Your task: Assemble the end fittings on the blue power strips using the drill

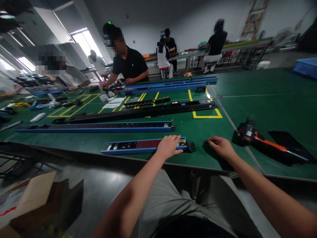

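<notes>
The left hand (168, 147) lies open and palm down on the end of a short blue bar (138, 147), with its fingers over the dark parts set into the bar. A black bracket (190, 147) sticks out from that end, just beside the fingers. The bar lies flat near the front edge of the green counter (272, 96).

The right hand (221, 147) is pinched closed around something tiny, and a small metal piece (205, 141) shows at its fingertips. It is too small to tell exactly what it is. An orange and black cordless drill (257, 142) lies on its side just to the right of this hand.

Farther along the counter lie a long blue bar (94, 127), a long black bar (138, 112) and a shorter black bar (146, 102), all roughly parallel. Yellow tape lines (206, 115) mark the counter, and papers (111, 103) lie near the middle.

Across the counter, a person in a black shirt (130, 64) reaches toward loose parts (115, 87) beside more blue bars (168, 85). Another person in a pale shirt (70, 76) leans over the counter to the left. A blue crate (306, 67) sits at the far right, and cardboard (32, 195) lies on the floor below the counter.
</notes>
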`<action>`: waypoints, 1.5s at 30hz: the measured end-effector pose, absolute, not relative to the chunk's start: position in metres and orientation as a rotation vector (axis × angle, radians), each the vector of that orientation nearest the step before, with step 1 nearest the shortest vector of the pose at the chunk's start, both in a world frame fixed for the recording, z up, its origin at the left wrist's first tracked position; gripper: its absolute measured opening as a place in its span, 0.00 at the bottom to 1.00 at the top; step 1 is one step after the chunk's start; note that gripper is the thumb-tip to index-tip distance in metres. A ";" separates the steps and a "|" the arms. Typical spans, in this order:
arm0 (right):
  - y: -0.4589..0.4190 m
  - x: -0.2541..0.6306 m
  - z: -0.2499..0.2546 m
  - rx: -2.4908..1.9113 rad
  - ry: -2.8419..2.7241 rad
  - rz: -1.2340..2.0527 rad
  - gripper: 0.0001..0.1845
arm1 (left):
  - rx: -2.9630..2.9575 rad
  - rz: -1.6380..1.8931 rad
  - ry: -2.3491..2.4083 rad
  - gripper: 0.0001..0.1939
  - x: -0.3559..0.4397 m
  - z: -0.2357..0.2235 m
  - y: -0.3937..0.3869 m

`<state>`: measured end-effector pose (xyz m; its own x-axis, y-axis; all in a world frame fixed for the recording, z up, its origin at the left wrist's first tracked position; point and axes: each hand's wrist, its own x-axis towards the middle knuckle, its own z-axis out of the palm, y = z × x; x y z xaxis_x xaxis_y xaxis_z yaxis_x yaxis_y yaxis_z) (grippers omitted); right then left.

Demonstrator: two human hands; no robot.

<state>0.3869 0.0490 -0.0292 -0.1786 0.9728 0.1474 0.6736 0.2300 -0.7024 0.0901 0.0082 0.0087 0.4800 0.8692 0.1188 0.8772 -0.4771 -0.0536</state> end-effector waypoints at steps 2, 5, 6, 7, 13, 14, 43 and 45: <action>0.049 0.386 -0.029 -1.508 -1.917 0.682 0.17 | -2.626 -0.108 -1.546 0.38 0.090 0.009 0.010; 0.049 0.387 -0.030 -1.499 -1.912 0.685 0.16 | -2.655 -0.096 -1.542 0.38 0.089 0.010 0.011; 0.049 0.387 -0.031 -1.502 -1.909 0.688 0.16 | -2.663 -0.090 -1.539 0.38 0.089 0.010 0.010; 0.050 0.387 -0.032 -1.506 -1.905 0.692 0.16 | -2.669 -0.085 -1.536 0.38 0.089 0.009 0.010; 0.050 0.389 -0.033 -1.472 -1.973 0.644 0.14 | -2.762 -0.157 -1.568 0.39 0.089 0.014 0.006; 0.049 0.389 -0.032 -1.470 -1.982 0.640 0.13 | -2.791 -0.187 -1.579 0.37 0.087 0.018 0.010; 0.045 0.384 -0.019 -1.403 -1.998 0.671 0.11 | -2.622 0.184 -2.297 0.13 0.104 0.040 0.237; 0.044 0.383 -0.019 -1.377 -2.016 0.643 0.11 | -2.654 -0.008 -2.236 0.10 0.112 0.059 0.223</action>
